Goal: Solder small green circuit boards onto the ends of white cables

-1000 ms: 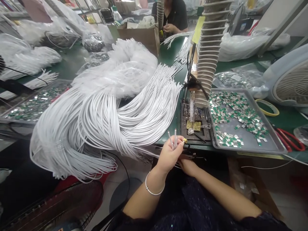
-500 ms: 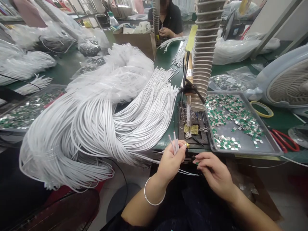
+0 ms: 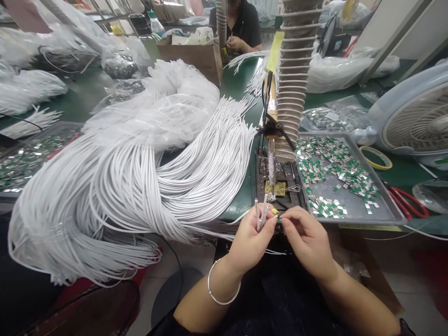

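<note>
Several white cables (image 3: 256, 210) stand up out of my left hand (image 3: 249, 242), which is closed around them. A small yellow piece (image 3: 275, 212) shows at that hand's fingertips. My right hand (image 3: 310, 240) pinches a small green circuit board (image 3: 279, 219), mostly hidden by the fingers, right at the left fingertips. Whether board and cable touch cannot be made out. Just beyond the hands, a soldering iron (image 3: 272, 161) is fixed tip-down over a dark holder (image 3: 261, 179) with a yellow sponge (image 3: 276, 188).
A large bundle of white cables (image 3: 140, 186) covers the bench's left side. At right are a grey tray (image 3: 327, 172) of small boards, yellow tape (image 3: 376, 157), red-handled pliers (image 3: 409, 203) and a fan (image 3: 413, 112). A ribbed hose (image 3: 296, 70) hangs ahead; a co-worker (image 3: 241, 28) sits opposite.
My right hand has moved left and met the left fingertips with the small circuit board. My left hand still grips the cables. The whole view has shifted slightly.
</note>
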Demonstrator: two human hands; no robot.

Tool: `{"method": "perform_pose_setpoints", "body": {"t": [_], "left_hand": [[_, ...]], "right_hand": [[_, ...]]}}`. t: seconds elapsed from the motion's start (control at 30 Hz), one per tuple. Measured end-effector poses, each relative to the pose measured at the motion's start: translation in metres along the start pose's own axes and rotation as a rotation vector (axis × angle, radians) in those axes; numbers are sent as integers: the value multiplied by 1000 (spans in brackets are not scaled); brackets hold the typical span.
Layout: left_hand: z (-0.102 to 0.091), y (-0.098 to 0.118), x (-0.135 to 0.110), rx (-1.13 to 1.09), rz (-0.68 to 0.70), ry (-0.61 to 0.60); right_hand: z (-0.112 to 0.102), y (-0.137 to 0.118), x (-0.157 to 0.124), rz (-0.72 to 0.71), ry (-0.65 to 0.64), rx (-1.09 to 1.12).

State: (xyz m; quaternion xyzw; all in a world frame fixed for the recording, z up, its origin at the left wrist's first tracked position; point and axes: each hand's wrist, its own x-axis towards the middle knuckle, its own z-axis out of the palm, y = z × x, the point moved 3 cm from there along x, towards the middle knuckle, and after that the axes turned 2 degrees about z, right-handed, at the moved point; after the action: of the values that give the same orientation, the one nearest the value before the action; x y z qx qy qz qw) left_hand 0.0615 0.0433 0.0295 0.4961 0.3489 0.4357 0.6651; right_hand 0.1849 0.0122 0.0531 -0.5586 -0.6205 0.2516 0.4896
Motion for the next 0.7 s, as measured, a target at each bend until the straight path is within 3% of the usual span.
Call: {"method": "perform_pose_setpoints", "body": {"t": [0.4,0.53,0.7], "left_hand": [[3,3,-1,65,10,-38],[4,3,-1,94,25,-45],[5,2,-1,99,10,-59]], "right_hand": [[7,4,4,132,4,120],[10,13,2,298,-12,303],[15,26,-1,514,-125,530]]}}
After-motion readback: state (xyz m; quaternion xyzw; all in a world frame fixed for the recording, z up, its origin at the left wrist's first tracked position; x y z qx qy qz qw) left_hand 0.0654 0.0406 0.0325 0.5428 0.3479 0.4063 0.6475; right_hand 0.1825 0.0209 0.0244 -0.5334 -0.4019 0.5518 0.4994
